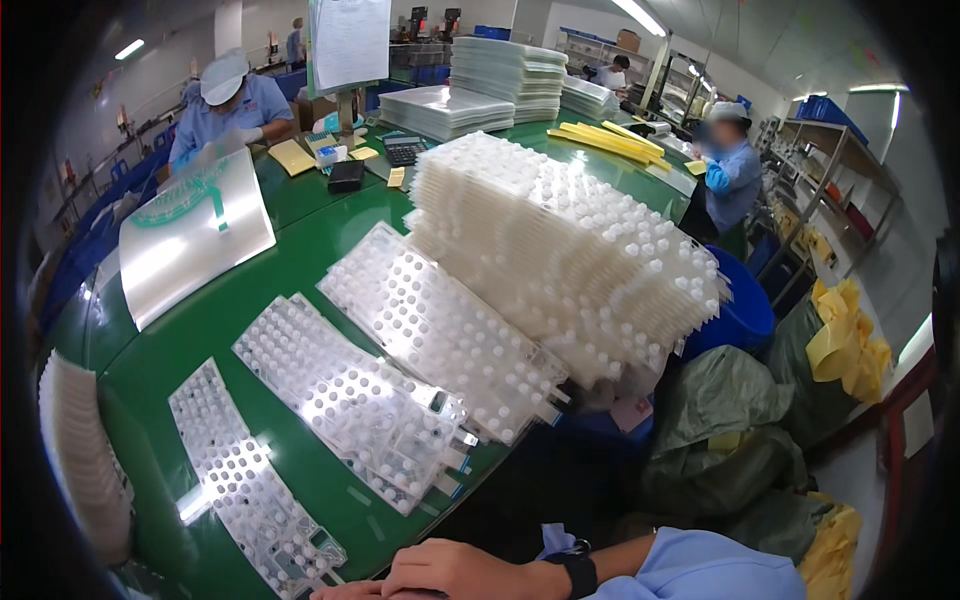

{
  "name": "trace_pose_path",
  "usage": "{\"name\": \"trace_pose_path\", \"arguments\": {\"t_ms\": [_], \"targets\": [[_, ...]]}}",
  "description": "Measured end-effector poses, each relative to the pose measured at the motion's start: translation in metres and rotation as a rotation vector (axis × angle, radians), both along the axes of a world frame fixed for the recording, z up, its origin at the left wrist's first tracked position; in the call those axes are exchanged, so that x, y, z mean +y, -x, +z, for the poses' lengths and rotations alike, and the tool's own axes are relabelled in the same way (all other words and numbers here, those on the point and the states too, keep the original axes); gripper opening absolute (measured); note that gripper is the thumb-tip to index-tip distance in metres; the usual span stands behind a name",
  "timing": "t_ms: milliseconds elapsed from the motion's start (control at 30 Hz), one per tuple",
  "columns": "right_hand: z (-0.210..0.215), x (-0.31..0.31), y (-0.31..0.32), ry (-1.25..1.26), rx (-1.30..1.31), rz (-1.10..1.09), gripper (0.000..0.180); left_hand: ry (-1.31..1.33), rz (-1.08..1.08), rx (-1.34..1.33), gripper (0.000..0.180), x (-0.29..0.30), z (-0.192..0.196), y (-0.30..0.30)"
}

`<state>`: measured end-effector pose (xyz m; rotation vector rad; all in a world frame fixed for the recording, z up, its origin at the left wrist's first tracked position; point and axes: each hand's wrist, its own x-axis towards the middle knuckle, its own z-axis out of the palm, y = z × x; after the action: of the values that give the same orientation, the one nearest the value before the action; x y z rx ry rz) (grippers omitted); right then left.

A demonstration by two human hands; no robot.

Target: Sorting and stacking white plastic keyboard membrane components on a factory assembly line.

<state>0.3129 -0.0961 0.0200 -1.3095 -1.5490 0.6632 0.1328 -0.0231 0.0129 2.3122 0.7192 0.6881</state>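
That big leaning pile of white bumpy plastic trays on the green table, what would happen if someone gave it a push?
The pile of white trays already leans and fans out unevenly, so a push would probably slide or topple it. The sheets look thin and translucent, so each is likely light and bendy. It sits near the edge of the green table, so some might fall off.

The trays (pixel 350 395) near my right hand (pixel 455 572) are thin clear plastic, glossy and dimpled, glaring under the lamps on the smooth, shiny green table (pixel 300 255). The stack (pixel 570 250) beyond them is milky, translucent plastic with a knobbly surface, and the sheet (pixel 195 240) to the left is a glossy, reflective film. My sleeve (pixel 700 570) is matt blue cloth, my watch strap (pixel 580 575) matt black, and the bags (pixel 720 420) beside me are crinkled grey-green plastic.
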Motion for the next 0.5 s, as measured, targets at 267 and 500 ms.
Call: {"name": "trace_pose_path", "arguments": {"t_ms": [267, 500], "targets": [[0.003, -0.002, 0.006, 0.016, 0.092, 0.118, 0.012, -0.168, -0.013, -0.038, 0.025, -0.009, 0.004, 0.009], [-0.003, 0.002, 0.011, 0.093, 0.122, 0.17, 0.015, -0.143, 0.002, 0.024, 0.023, -0.008, 0.001, 0.019]]}}
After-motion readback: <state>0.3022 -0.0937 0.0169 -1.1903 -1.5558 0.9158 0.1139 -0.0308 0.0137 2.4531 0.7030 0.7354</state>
